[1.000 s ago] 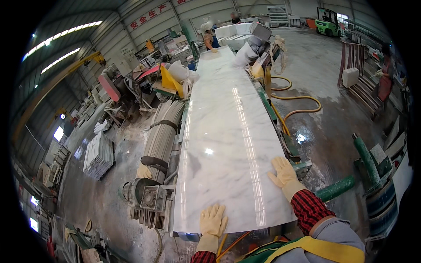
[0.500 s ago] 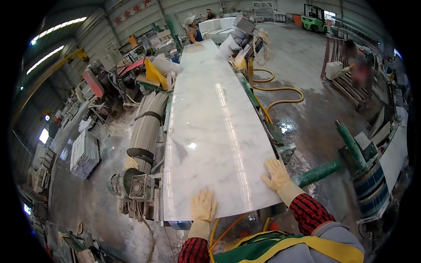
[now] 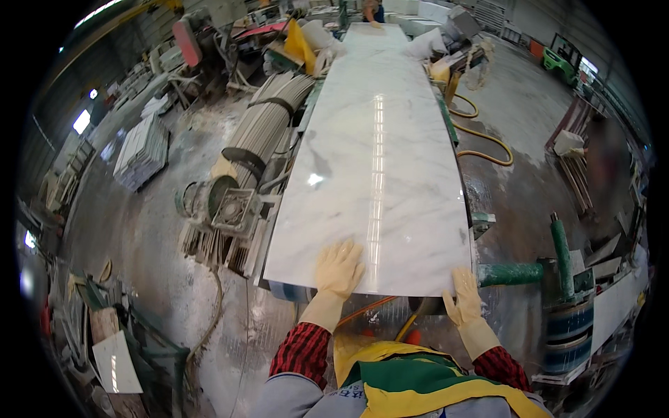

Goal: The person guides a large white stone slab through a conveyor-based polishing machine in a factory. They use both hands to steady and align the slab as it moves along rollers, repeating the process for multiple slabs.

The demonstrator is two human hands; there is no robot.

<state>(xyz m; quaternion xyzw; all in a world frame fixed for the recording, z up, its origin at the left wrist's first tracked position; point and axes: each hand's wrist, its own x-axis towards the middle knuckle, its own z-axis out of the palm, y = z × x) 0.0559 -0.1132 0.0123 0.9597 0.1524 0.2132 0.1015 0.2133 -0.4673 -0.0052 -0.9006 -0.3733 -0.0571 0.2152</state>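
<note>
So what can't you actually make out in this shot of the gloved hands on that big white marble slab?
- Head view: whatever carries the long white marble slab; the slab itself covers it.
- Near edge under the left hand and right hand: the gloves hide it.
- The person at the far end: too small, cut off by the rim.
- Right rim: blurred, dark.

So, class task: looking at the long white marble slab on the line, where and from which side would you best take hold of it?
Probably at the near short edge of the marble slab, coming from the person's end. It lies flat and runs long and narrow away from the person, with machinery along its left side, so only this end is in reach. The left hand lies flat on top near that edge and the right hand at the near right corner.
</note>
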